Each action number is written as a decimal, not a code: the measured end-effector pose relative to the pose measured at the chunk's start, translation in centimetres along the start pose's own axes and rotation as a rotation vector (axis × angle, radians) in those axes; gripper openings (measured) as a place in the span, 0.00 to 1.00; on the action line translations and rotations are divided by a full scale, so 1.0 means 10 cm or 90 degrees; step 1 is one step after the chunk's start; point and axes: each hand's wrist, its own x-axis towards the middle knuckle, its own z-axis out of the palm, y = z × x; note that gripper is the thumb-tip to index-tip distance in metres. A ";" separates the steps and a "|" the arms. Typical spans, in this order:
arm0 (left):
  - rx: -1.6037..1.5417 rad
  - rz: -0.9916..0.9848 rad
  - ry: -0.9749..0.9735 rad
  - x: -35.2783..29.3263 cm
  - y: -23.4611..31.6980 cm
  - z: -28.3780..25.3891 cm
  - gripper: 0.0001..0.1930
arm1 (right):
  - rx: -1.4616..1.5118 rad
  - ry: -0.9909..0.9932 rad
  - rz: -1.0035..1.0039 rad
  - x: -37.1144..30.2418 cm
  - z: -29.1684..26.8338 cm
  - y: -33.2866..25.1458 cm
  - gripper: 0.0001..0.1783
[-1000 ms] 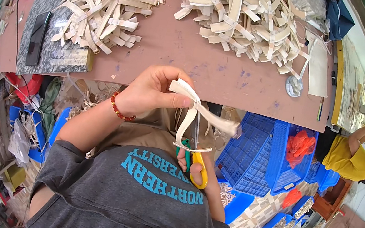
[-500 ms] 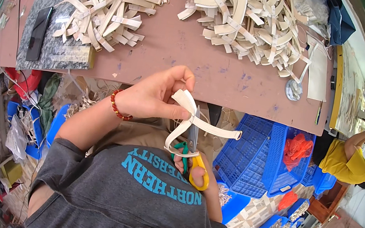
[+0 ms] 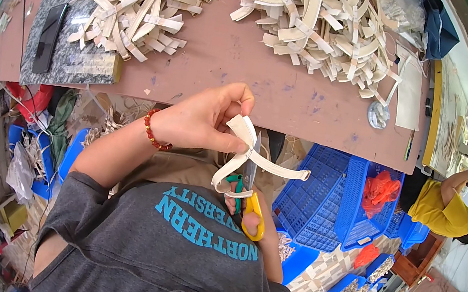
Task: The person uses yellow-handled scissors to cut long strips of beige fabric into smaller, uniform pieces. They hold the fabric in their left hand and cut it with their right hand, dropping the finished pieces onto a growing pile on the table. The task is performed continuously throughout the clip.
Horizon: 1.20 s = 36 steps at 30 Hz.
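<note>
My left hand pinches a cream strap piece with several arms between thumb and fingers, just in front of the table's near edge. One arm of the strap reaches right and ends in a small metal ring; another curls down over the scissors. In my right hand are scissors with one yellow and one green handle, the thumb through the yellow loop. Their blades point up, close against the strap joint by my left thumb. Most right-hand fingers are hidden behind the handles.
Two heaps of similar straps, a smaller one and a larger one, lie on the brown table. A phone rests on a speckled slab. Blue crates stand right; a person in yellow works beyond.
The scissors have shifted slightly upward, and their handles look a little closer together. My left hand and the strap have moved slightly right. The view has shifted a little.
</note>
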 end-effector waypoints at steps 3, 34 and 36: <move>0.006 0.000 -0.005 0.01 0.02 0.00 0.20 | -0.009 0.004 0.009 0.00 -0.01 -0.01 0.49; 0.208 -0.079 -0.174 0.08 -0.03 -0.15 0.21 | -0.081 0.038 0.021 -0.12 -0.19 0.04 0.27; 0.189 -0.085 -0.179 0.09 -0.03 -0.13 0.21 | -0.024 0.067 0.073 -0.11 -0.12 -0.03 0.18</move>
